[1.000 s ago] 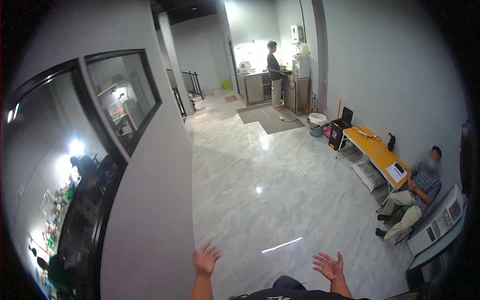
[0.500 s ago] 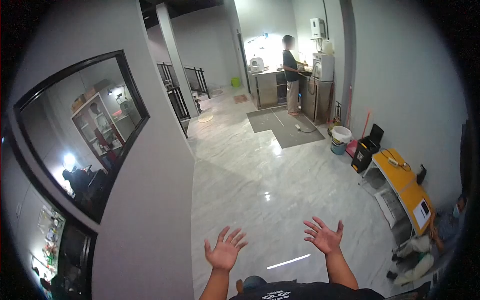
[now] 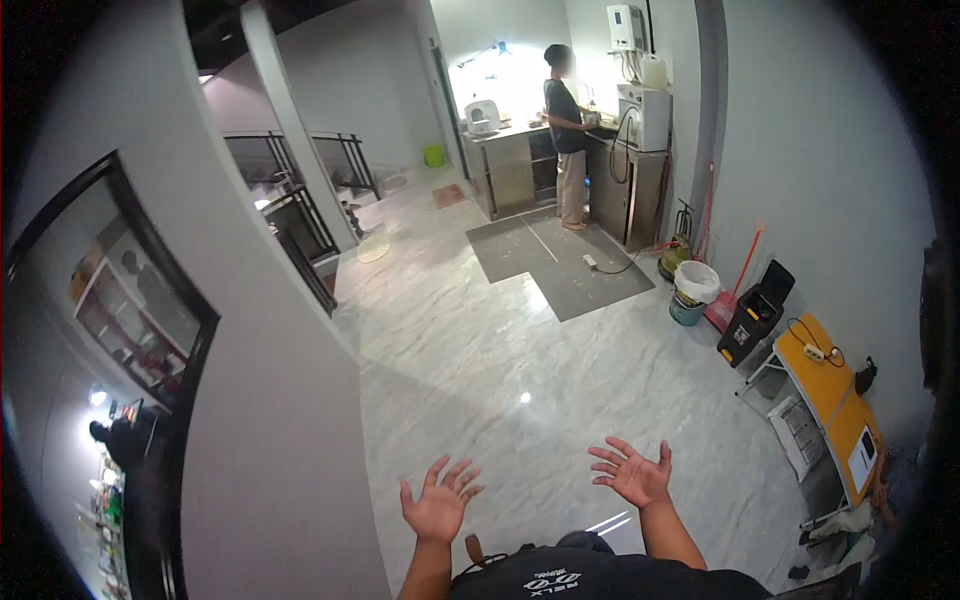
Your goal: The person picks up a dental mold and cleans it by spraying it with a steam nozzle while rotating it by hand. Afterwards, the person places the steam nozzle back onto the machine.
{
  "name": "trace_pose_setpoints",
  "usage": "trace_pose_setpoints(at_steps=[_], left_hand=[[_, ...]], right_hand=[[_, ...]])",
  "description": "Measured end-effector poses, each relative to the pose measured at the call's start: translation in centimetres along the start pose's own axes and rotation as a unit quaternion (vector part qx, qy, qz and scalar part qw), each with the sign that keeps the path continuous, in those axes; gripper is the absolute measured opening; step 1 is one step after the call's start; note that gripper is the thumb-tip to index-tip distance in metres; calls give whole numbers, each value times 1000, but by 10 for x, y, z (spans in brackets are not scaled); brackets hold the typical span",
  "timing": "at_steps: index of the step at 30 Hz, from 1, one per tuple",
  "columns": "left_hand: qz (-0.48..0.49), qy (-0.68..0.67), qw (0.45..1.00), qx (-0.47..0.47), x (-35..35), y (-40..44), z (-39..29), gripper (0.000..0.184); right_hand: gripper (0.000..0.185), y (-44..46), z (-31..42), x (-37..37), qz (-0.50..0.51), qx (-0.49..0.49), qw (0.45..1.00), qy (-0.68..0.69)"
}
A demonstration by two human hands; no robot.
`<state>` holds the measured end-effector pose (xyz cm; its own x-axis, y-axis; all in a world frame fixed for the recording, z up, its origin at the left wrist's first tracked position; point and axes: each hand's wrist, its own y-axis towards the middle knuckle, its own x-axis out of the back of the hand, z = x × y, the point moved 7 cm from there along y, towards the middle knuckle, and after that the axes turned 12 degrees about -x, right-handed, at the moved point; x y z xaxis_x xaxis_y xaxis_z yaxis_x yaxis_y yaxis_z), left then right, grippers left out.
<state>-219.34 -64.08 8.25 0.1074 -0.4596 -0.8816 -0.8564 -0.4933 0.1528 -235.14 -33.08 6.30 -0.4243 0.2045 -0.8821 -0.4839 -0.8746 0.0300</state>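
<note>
My left hand (image 3: pixel 438 503) is raised in front of my body, palm showing and fingers spread, holding nothing. To its right, my right hand (image 3: pixel 634 474) is held up the same way, fingers apart around no object. Both hands are in the air above the pale marble floor (image 3: pixel 480 360) and touch nothing. Below them shows my black shirt (image 3: pixel 600 574) with white lettering.
Ahead, a person (image 3: pixel 568 130) stands at a metal counter (image 3: pixel 505 172). Along the right wall are a bucket (image 3: pixel 690 295), a black bin (image 3: pixel 750 325) and a yellow table (image 3: pixel 825 375), with a person partly visible beside it. A framed window (image 3: pixel 205 330) lies left.
The view has shifted forward and turned, so the counter and right-wall items look nearer. Both hands stay raised and spread. The standing person's arms have come up slightly.
</note>
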Motion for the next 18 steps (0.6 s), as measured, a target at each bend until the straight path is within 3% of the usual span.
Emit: trace_pose_setpoints(at_steps=[2,4,9,11,12,13,18], left_hand=[[38,-6,999,34,-22,82,12,89],[110,-19,991,76,-46,159,34,89],[139,-15,987,84,-40,301,78,89],[139,-15,988,64,-38,361,98,89],[96,-41,993,63,-25,374,105,89],[53,-65,995,62,-12,387,107,88],[15,-62,998,29,30,457,95,89]], right_hand=[[110,11,32,19,-36,39,997,-56],[108,23,63,47,-54,72,995,-32],[99,66,139,130,-137,186,969,91],[99,122,193,153,-141,174,971,86],[98,145,200,161,-160,153,970,102],[98,179,224,165,-136,141,978,68],[97,364,341,158,-45,71,996,-39]])
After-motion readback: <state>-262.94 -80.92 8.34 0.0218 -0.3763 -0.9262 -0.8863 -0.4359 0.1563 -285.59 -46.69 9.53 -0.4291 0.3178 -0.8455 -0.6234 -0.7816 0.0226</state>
